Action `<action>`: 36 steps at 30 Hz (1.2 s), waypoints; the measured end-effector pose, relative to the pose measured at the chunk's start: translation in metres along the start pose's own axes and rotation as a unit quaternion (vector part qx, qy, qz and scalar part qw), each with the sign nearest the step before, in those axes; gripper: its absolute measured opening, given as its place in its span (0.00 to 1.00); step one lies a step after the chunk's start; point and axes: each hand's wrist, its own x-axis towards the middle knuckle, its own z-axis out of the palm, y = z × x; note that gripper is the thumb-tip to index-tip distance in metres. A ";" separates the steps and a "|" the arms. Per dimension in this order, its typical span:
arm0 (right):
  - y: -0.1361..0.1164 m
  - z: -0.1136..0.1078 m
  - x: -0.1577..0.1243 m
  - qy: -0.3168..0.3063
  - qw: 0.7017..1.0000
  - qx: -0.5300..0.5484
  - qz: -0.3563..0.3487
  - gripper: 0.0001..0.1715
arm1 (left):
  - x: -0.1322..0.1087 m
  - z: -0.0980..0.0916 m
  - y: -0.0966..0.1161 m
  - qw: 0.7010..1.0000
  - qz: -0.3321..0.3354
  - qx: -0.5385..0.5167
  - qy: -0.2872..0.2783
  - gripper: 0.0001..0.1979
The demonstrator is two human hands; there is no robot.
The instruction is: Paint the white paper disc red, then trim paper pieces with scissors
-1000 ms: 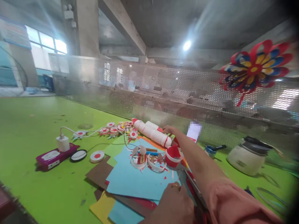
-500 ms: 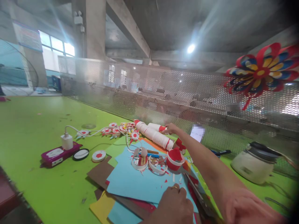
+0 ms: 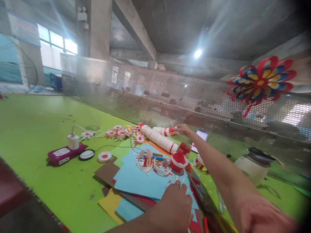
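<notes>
My right hand (image 3: 183,129) reaches to the back, its fingers closed on the right end of a short white-and-red roll (image 3: 166,131). A longer white roll (image 3: 159,139) lies alongside it. Over the stacked blue paper (image 3: 136,181) rests my left hand (image 3: 176,202), fingers curled; what is under them is hidden. Behind it on the sheets are a white ring (image 3: 162,168), a round piece with a red label (image 3: 145,160) and a red cup shape with a white rim (image 3: 179,161). Scissors (image 3: 198,191) lie right of my left hand.
A purple power strip (image 3: 65,154) with a white plug, a black-rimmed disc (image 3: 86,154) and a tape-like roll (image 3: 104,157) are at left. Small decorated discs (image 3: 120,133) lie behind. A phone (image 3: 199,140) and a pale pot (image 3: 252,165) stand right, before a perforated screen (image 3: 155,87).
My right hand has shifted a little rightward, and more red banding shows on the short roll. The view has turned slightly, and a red-and-white ring now shows beside my right forearm.
</notes>
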 end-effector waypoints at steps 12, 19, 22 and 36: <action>0.015 -0.032 -0.035 0.096 0.994 0.029 0.049 0.18 | 0.001 0.000 0.001 0.996 -0.065 -0.061 -0.017 0.18; -0.002 -0.057 -0.111 0.148 0.964 0.209 0.065 0.19 | 0.007 -0.004 -0.010 0.926 -0.192 -0.300 0.130 0.14; -0.015 -0.057 -0.166 0.138 0.942 0.304 0.042 0.19 | 0.016 -0.008 -0.022 0.780 -0.262 -0.542 0.171 0.18; -0.025 0.022 -0.358 0.135 0.878 0.459 -0.038 0.29 | 0.020 -0.034 0.008 0.540 -0.139 -0.812 0.171 0.25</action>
